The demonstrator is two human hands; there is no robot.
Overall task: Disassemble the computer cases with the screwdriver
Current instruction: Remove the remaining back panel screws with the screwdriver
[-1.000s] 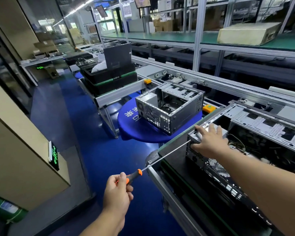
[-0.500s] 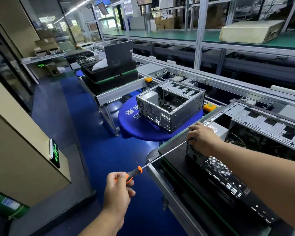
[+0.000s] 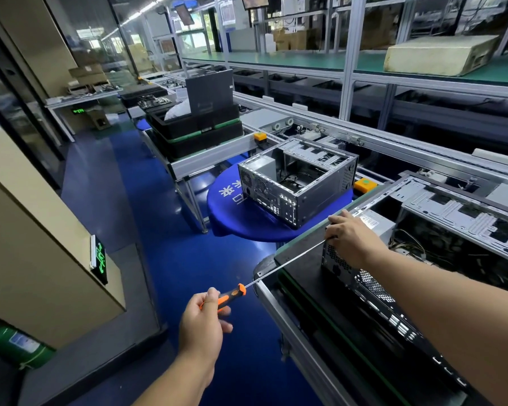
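Note:
My left hand (image 3: 201, 323) grips the orange-and-black handle of a long screwdriver (image 3: 279, 269). Its thin metal shaft runs up and right to the near corner of an open computer case (image 3: 373, 291) lying on the workbench at right. My right hand (image 3: 351, 237) curls over that corner, fingers around the shaft's tip end; the tip itself is hidden under the hand. A second open computer case (image 3: 298, 183) sits farther back on a round blue table (image 3: 232, 218).
The workbench edge (image 3: 288, 312) runs diagonally from centre to lower right. Black trays (image 3: 197, 133) stack on a conveyor bench behind. A beige cabinet (image 3: 33, 230) stands at left. Blue floor (image 3: 147, 218) lies between. A beige block (image 3: 440, 55) rests on the green shelf.
My right hand went from lying flat on the case corner to curling over it around the screwdriver tip. The left hand and handle stayed almost in place.

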